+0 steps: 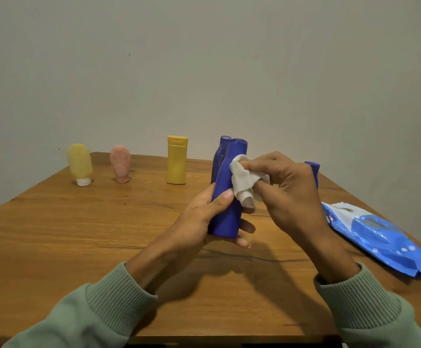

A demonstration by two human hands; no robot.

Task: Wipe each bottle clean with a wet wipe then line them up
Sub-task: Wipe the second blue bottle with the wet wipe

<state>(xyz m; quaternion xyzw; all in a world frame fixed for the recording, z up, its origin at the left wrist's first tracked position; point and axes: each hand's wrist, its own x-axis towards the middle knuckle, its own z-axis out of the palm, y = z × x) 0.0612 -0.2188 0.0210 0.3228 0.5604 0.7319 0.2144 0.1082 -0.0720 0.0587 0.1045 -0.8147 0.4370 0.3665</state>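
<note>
My left hand (202, 219) grips a dark blue bottle (227, 212) upright above the middle of the table. My right hand (289, 189) pinches a white wet wipe (242, 182) and presses it against the bottle's right side. Behind the held bottle stands a second blue bottle (220, 154), mostly hidden. A third blue bottle (313, 170) peeks out behind my right hand. Along the far edge stand a yellow flip-cap bottle (177, 160), a pink tube (120, 164) on its cap, and a pale yellow tube (79, 163) on its white cap.
A blue wet-wipe pack (380, 237) lies flat at the right side of the wooden table (79, 234). A plain wall rises just behind the table's far edge. Green sleeves cover both forearms.
</note>
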